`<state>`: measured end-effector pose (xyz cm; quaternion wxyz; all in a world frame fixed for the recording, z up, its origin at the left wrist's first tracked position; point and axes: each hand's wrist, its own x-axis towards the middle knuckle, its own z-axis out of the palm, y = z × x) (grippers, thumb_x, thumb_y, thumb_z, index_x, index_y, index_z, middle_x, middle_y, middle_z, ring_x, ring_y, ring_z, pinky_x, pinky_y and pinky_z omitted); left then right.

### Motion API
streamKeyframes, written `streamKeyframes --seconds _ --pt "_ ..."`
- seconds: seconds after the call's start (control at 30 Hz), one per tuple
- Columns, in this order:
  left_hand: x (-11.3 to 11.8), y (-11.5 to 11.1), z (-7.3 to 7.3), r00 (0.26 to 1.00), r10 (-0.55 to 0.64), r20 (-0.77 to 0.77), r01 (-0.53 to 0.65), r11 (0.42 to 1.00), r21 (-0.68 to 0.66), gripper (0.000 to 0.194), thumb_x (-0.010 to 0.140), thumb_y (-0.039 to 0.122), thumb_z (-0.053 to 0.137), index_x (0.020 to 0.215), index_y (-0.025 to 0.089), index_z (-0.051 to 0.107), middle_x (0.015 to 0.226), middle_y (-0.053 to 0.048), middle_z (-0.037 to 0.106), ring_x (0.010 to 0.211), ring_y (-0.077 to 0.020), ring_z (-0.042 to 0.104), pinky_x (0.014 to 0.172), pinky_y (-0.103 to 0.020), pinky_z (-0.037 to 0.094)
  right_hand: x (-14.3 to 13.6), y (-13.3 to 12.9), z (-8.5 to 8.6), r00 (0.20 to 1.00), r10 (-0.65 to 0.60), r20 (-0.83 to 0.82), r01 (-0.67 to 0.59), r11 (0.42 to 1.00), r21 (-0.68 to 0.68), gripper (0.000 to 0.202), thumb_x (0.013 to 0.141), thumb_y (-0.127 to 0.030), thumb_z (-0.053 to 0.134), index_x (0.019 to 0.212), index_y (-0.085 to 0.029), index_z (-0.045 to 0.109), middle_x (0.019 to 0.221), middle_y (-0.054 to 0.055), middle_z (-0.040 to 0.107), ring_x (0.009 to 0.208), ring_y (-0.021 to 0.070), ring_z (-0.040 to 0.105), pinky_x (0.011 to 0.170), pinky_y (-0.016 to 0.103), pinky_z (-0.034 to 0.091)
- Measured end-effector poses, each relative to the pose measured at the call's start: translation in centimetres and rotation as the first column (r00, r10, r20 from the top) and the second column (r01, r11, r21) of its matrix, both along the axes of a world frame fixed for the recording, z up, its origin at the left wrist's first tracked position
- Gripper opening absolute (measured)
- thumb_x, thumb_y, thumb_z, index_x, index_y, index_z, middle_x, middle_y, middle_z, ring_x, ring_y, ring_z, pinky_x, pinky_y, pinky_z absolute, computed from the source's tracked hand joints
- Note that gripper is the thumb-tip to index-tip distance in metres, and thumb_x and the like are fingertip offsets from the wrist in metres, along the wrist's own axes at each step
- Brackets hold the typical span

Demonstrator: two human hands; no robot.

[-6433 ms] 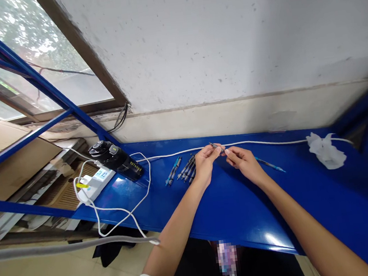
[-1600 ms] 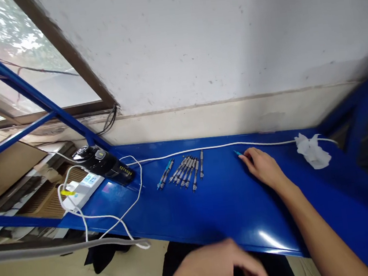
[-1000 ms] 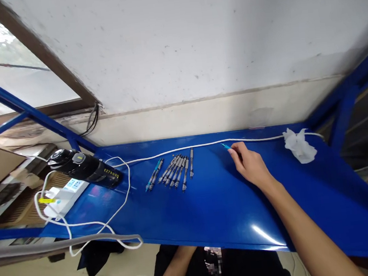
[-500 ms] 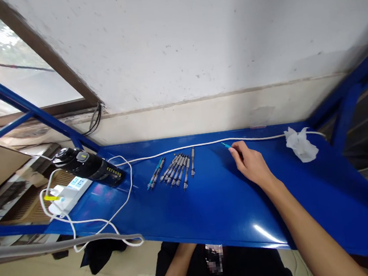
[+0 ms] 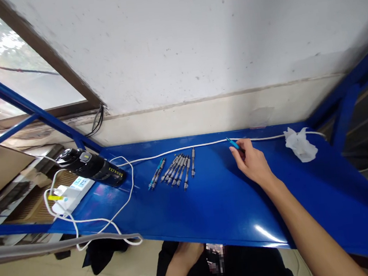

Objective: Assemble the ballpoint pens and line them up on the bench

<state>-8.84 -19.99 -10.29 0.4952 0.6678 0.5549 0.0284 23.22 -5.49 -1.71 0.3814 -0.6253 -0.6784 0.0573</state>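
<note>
My right hand (image 5: 251, 159) is closed round a teal pen (image 5: 233, 144) above the right half of the blue table (image 5: 212, 214). The pen's teal end sticks out past my thumb and fingers; the rest is hidden in the hand. To the left lie several grey pens (image 5: 177, 169), side by side, with one grey pen (image 5: 192, 162) slightly apart at their right. At their left rests a small group with a teal pen (image 5: 157, 173). My left hand (image 5: 190, 251) is low at the table's front edge, over my lap, its fingers hidden.
A black bottle (image 5: 97, 167) lies tilted by a white power strip (image 5: 72, 195) at the left. A white cable (image 5: 168, 151) runs along the back and loops at the left. Crumpled white tissue (image 5: 300, 144) sits at the right. A phone-like screen (image 5: 215, 257) shows below the table edge.
The teal pen in my right hand has tilted and shows more of its length. My left hand has come further into view, moving right below the table edge.
</note>
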Motion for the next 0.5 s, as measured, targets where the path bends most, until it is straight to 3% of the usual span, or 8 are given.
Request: streamKeyframes --seconds 0.07,0.13,0.2,0.3,0.4,0.43,0.5 --pt "0.1 -0.9 0.6 0.988 -0.132 -0.079 0.137 0.989 0.054 0.052 0.092 0.012 0.051 0.132 0.03 0.077 0.143 -0.006 0.075 0.138 -0.0371 0.062 0.13 -0.054 0.034 0.0 0.0 0.0 1.0 0.017 0.011 -0.017 1.0 -0.001 0.034 0.111 -0.055 0.045 0.12 -0.024 0.055 0.084 0.006 0.072 0.066 0.0252 0.068 0.062 0.031 0.04" --pt "0.4 -1.5 2.4 0.963 -0.241 -0.12 0.249 0.967 0.05 0.06 0.093 0.012 0.048 0.145 0.033 0.07 0.15 -0.005 0.071 0.14 -0.0353 0.063 0.128 -0.052 0.039 0.1 0.0 -0.1 0.999 0.037 0.014 -0.037 0.999 0.004 0.033 0.112 -0.054 0.044 0.119 -0.024 0.057 0.085 0.006 0.072 0.068 0.0248 0.068 0.063 0.031 0.04" --pt "1.0 -1.6 5.3 0.925 -0.373 -0.071 0.374 0.927 0.004 0.06 0.097 0.017 0.05 0.153 0.036 0.063 0.155 -0.003 0.068 0.138 -0.0343 0.066 0.121 -0.048 0.046 0.1 0.1 -0.1 0.998 0.055 0.016 -0.055 0.998 0.006 0.034 0.113 -0.054 0.043 0.119 -0.024 0.059 0.086 0.006 0.072 0.069 0.0247 0.068 0.064 0.031 0.04" --pt "2.2 -0.2 10.7 0.865 -0.493 0.096 0.5 0.863 -0.067 0.042 0.107 0.033 0.048 0.14 0.034 0.074 0.132 -0.004 0.081 0.127 -0.0324 0.074 0.112 -0.044 0.054 0.1 0.1 -0.1 0.997 0.079 0.021 -0.08 0.997 0.012 0.037 0.114 -0.053 0.039 0.117 -0.024 0.062 0.084 0.005 0.071 0.071 0.0243 0.067 0.066 0.032 0.04" --pt "3.4 2.6 15.1 0.761 -0.51 0.4 0.588 0.803 -0.095 0.046 0.112 0.044 0.045 0.144 0.026 0.072 0.128 -0.009 0.082 0.116 -0.0265 0.08 0.101 -0.036 0.06 0.0 0.1 0.0 0.993 0.114 0.002 -0.114 0.993 0.016 0.042 0.115 -0.053 0.034 0.116 -0.024 0.066 0.084 0.006 0.071 0.071 0.0237 0.067 0.067 0.032 0.042" --pt "3.8 3.8 15.9 0.736 -0.481 0.476 0.585 0.806 -0.091 0.047 0.112 0.048 0.047 0.145 0.024 0.071 0.126 -0.01 0.083 0.111 -0.0255 0.081 0.097 -0.035 0.061 0.0 0.1 0.0 0.992 0.126 -0.01 -0.126 0.992 0.014 0.044 0.115 -0.053 0.033 0.116 -0.024 0.066 0.085 0.006 0.071 0.072 0.0235 0.067 0.068 0.032 0.043" --pt "4.9 6.7 16.3 0.741 -0.42 0.523 0.475 0.879 0.033 0.044 0.111 0.052 0.052 0.133 0.024 0.078 0.123 -0.01 0.083 0.117 -0.0251 0.078 0.108 -0.036 0.056 0.0 0.2 0.0 0.989 0.146 -0.033 -0.146 0.989 0.003 0.045 0.115 -0.054 0.032 0.118 -0.025 0.067 0.086 0.006 0.072 0.072 0.0231 0.067 0.068 0.032 0.044"
